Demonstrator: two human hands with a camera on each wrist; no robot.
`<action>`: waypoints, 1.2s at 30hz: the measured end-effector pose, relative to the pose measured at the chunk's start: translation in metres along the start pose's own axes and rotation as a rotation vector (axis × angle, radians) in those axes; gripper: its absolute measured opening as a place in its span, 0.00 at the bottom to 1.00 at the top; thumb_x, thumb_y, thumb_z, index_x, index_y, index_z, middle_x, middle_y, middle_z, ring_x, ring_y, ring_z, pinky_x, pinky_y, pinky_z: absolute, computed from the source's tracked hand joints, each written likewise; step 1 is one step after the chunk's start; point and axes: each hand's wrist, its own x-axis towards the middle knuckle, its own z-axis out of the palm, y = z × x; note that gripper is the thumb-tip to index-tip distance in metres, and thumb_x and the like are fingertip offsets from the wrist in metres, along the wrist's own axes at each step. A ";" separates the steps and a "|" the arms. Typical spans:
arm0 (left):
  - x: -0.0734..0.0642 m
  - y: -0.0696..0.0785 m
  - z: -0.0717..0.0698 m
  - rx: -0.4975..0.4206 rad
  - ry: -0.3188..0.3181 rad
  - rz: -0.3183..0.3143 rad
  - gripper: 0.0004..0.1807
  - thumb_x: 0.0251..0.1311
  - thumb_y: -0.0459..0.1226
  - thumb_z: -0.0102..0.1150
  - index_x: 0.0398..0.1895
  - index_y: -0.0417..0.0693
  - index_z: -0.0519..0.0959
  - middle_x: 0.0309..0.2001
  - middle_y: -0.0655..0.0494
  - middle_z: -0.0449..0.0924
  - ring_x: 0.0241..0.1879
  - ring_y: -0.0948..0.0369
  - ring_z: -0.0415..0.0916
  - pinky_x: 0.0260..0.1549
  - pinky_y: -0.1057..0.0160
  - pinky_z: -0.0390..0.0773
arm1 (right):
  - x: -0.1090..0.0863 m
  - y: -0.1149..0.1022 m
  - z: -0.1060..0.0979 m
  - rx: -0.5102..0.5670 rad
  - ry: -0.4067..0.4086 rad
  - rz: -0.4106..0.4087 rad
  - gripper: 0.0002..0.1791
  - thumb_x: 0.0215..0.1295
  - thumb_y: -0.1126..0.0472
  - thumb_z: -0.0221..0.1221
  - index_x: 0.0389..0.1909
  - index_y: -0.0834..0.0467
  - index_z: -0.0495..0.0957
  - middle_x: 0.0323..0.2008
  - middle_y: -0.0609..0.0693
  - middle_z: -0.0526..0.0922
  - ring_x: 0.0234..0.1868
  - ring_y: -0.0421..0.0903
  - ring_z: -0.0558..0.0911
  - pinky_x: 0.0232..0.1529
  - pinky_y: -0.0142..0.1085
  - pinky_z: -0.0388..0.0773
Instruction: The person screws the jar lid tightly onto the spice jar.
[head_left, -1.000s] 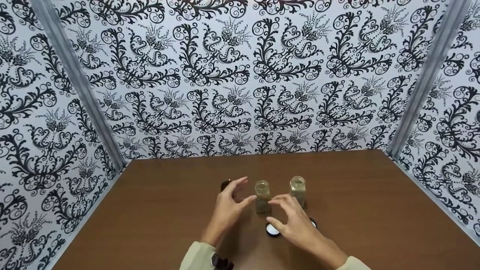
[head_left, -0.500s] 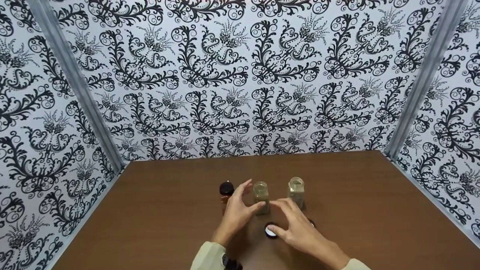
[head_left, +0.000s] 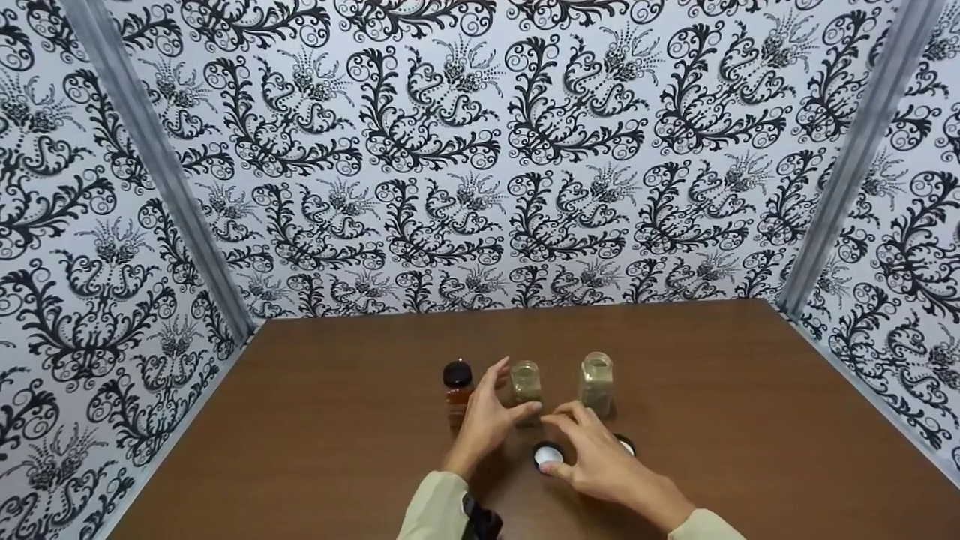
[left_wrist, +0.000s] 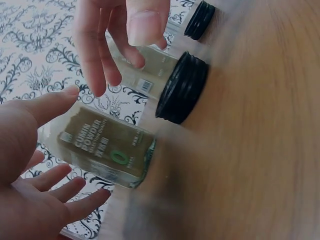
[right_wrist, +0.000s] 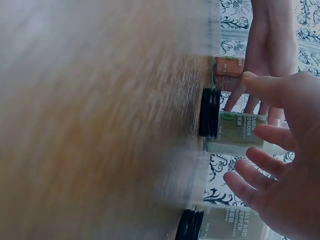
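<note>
An uncapped glass jar labelled cumin powder (head_left: 527, 381) stands upright on the table. My left hand (head_left: 487, 421) reaches beside it, thumb and fingers spread to either side of the jar; whether skin meets glass I cannot tell. In front of the jar lies a black lid (head_left: 548, 456), its white inside facing up. Over this lid hovers my right hand (head_left: 600, 459), thumb tip at the lid's near edge, fingers loosely bent and nothing gripped. An uncapped salt and pepper jar (head_left: 597, 386) stands to the right, with a second black lid (head_left: 625, 445) partly hidden behind my right hand.
Left of my left hand stands a jar of orange-red spice (head_left: 458, 397) with its black cap on. The brown table (head_left: 337, 435) reaches back to patterned walls (head_left: 465, 172) on three sides.
My left hand has moved right, from near the capped jar to the cumin powder jar, uncovering the capped jar. My right hand has shifted slightly down toward the near lid.
</note>
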 end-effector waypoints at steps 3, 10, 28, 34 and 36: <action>0.002 -0.004 0.003 -0.029 -0.024 -0.023 0.45 0.51 0.39 0.77 0.72 0.43 0.65 0.65 0.38 0.74 0.64 0.41 0.73 0.63 0.40 0.73 | 0.003 0.001 0.001 0.013 -0.029 0.027 0.35 0.61 0.45 0.69 0.64 0.60 0.73 0.61 0.56 0.69 0.61 0.56 0.72 0.56 0.57 0.76; 0.003 -0.015 0.007 -0.100 -0.083 -0.039 0.44 0.55 0.35 0.73 0.75 0.45 0.61 0.69 0.37 0.69 0.66 0.42 0.71 0.62 0.46 0.77 | 0.005 0.003 0.004 0.035 -0.102 0.060 0.40 0.60 0.41 0.68 0.66 0.59 0.71 0.59 0.60 0.67 0.57 0.57 0.74 0.52 0.57 0.77; 0.006 -0.018 0.007 -0.161 -0.122 -0.043 0.35 0.58 0.33 0.69 0.70 0.41 0.67 0.60 0.34 0.76 0.60 0.42 0.77 0.57 0.50 0.81 | 0.015 -0.002 0.005 -0.069 -0.179 0.011 0.26 0.58 0.48 0.71 0.54 0.57 0.79 0.42 0.49 0.71 0.40 0.44 0.73 0.42 0.43 0.76; 0.006 -0.018 0.006 -0.210 -0.138 -0.035 0.37 0.58 0.30 0.68 0.70 0.39 0.66 0.60 0.32 0.76 0.60 0.41 0.77 0.58 0.47 0.80 | 0.016 -0.004 0.003 -0.078 -0.196 0.021 0.23 0.56 0.50 0.72 0.48 0.58 0.81 0.44 0.53 0.76 0.45 0.54 0.79 0.46 0.50 0.79; 0.006 -0.018 0.005 -0.221 -0.141 -0.026 0.37 0.58 0.30 0.68 0.71 0.38 0.65 0.60 0.32 0.76 0.60 0.41 0.77 0.58 0.48 0.80 | 0.016 -0.005 0.002 -0.075 -0.197 0.014 0.23 0.56 0.51 0.72 0.48 0.59 0.81 0.44 0.53 0.77 0.46 0.55 0.80 0.47 0.50 0.79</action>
